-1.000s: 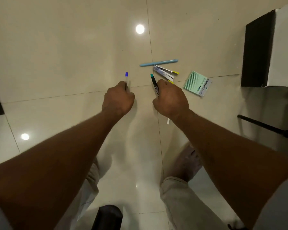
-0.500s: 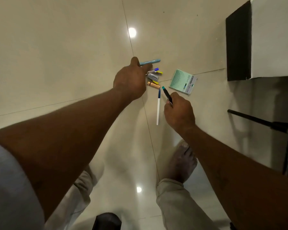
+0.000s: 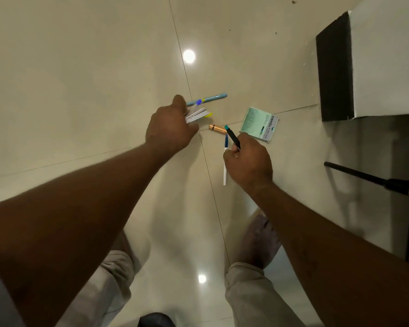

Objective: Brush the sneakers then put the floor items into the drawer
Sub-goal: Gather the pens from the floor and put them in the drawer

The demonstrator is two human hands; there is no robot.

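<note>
Small stationery lies on the glossy tile floor [image 3: 80,67]. My left hand [image 3: 169,128] grips a white stapler-like tool with yellow tips [image 3: 198,114] together with a purple-capped pen [image 3: 198,101], lifted just off the floor. A light blue pen [image 3: 210,98] lies beyond them. My right hand [image 3: 248,161] holds a black pen with a teal tip [image 3: 233,136]. A white pen with a blue end [image 3: 225,166] lies on the floor under that hand. A copper-coloured tube [image 3: 217,128] and a green Camlin packet [image 3: 259,123] rest close by.
A white cabinet with a dark side face [image 3: 335,67] stands at the upper right. A black rod [image 3: 364,175] juts in from the right edge. My bare right foot [image 3: 257,241] and trouser legs are below the hands.
My left hand has closed on the stapler-like tool and raised it with the purple-capped pen. The copper tube now lies uncovered. My right hand keeps hold of the black pen.
</note>
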